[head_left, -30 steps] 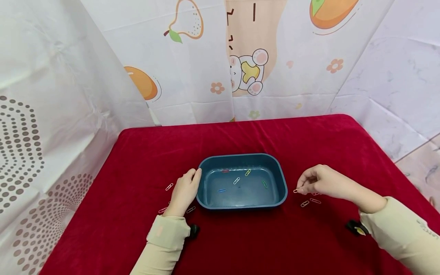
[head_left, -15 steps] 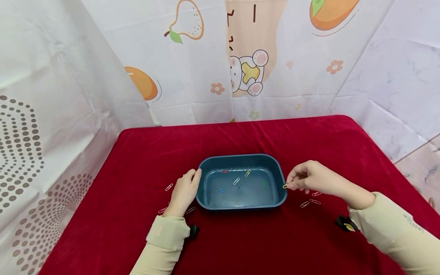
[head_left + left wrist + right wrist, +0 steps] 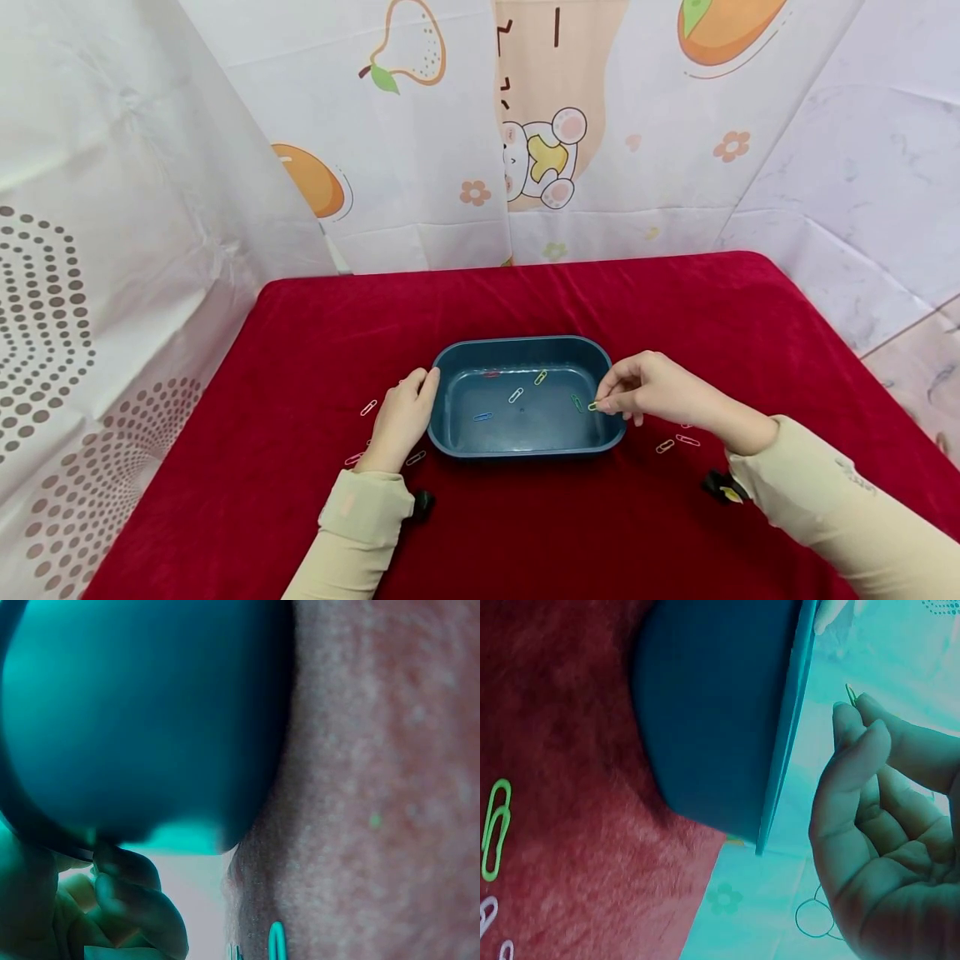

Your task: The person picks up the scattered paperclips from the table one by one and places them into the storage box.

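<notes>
A dark blue plastic bin (image 3: 532,433) sits mid-table. In it lie a red paper clip (image 3: 491,374), a yellow one, a white paper clip (image 3: 516,395), a blue paper clip (image 3: 483,417) and a green paper clip (image 3: 577,402). My left hand (image 3: 402,417) grips the bin's left rim, thumb and fingers on either side of it in the left wrist view. Thumb and forefinger of my right hand (image 3: 656,392) pinch a yellow paper clip (image 3: 593,407) above the bin's right end, higher than the rim in the right wrist view.
Right of the bin, a yellow paper clip (image 3: 665,446) and pink paper clips (image 3: 687,440) lie on the red cloth (image 3: 525,533). Around my left wrist are a white paper clip (image 3: 368,407) and several others, partly hidden. A printed curtain (image 3: 420,167) hangs behind the table.
My right hand has moved left from beside the bin, across its right rim, carrying the yellow paper clip. The left hand has stayed at the rim.
</notes>
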A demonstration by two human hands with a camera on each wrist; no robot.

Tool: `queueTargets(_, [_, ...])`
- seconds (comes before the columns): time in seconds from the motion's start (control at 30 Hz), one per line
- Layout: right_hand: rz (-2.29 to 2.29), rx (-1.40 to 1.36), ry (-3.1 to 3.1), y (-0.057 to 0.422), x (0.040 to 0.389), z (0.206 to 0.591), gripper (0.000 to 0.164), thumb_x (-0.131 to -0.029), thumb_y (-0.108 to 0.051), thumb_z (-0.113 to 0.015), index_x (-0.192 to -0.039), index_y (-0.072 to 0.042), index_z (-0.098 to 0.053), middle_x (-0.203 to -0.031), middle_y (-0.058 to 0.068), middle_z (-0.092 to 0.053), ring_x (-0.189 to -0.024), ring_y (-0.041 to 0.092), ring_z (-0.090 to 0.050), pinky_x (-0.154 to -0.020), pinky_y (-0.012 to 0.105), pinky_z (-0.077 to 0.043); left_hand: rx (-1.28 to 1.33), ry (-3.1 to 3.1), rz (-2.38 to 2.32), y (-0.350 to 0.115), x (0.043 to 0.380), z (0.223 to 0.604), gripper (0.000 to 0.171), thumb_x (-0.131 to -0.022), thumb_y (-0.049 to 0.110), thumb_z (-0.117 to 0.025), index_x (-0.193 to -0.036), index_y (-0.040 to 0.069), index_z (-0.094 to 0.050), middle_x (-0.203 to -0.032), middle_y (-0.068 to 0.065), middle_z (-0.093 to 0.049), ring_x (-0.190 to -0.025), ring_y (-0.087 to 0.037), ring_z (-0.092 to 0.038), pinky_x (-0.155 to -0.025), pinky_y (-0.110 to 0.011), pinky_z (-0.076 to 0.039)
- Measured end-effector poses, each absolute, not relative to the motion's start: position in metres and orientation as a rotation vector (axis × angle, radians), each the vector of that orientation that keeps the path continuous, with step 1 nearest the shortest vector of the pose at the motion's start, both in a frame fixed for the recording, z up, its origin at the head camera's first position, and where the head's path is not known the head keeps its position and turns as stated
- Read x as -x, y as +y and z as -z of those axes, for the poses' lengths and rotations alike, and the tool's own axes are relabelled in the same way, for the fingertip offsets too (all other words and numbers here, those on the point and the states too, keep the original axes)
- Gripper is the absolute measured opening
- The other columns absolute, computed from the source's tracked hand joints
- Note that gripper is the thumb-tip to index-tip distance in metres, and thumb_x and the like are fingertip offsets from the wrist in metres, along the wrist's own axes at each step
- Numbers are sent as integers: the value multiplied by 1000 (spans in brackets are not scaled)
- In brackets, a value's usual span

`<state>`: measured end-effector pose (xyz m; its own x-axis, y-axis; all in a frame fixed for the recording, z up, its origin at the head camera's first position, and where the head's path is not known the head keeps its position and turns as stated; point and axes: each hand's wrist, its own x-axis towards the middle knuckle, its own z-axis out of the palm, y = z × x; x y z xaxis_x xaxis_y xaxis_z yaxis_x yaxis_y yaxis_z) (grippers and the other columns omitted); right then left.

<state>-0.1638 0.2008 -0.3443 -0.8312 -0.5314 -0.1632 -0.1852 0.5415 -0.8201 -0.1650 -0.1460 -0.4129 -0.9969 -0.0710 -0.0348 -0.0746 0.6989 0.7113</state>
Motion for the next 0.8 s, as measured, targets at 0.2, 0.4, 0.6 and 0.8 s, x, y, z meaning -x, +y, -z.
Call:
queueTargets(0.2, [1223,578,2359,192,166,349,11,-88,-10,-73,-92,0,-72,-87,18,-72,-63,14,-61,-56,30,-55,124,2891,-1212,-146,165,414,37,-105,37,-43,-77,12,-43,-63,-6,-40,-53,-20,-38,-54,-29,-33])
queueTargets(0.4, [1231,581,2361,187,168,355,11,-87,-9,-72,-91,1,-72,-85,21,-71,-61,15,-61,-55,30,-56,125,2889,-1216,-146,165,414,38,-105,37,-43,-76,12,-42,-62,-5,-39,-52,-20,-37,-53,-29,-32])
queueTargets(0.6, [1201,605,2384,185,170,359,11,-87,-12,-73,-92,-2,-72,-81,18,-71,-59,15,-61,-54,30,-55,116,2903,-1201,-146,166,414,38,-105,36,-42,-75,12,-41,-63,-5,-39,-53,-20,-37,-54,-29,-32])
queueTargets(0.8, [1196,595,2395,183,171,360,12,-87,-14,-74,-93,-3,-72,-78,17,-69,-58,14,-59,-53,30,-54,118,2908,-1194,-146,167,415,39,-105,37,-42,-75,12,-41,-63,-5,-40,-53,-20,-38,-54,-29,-32])
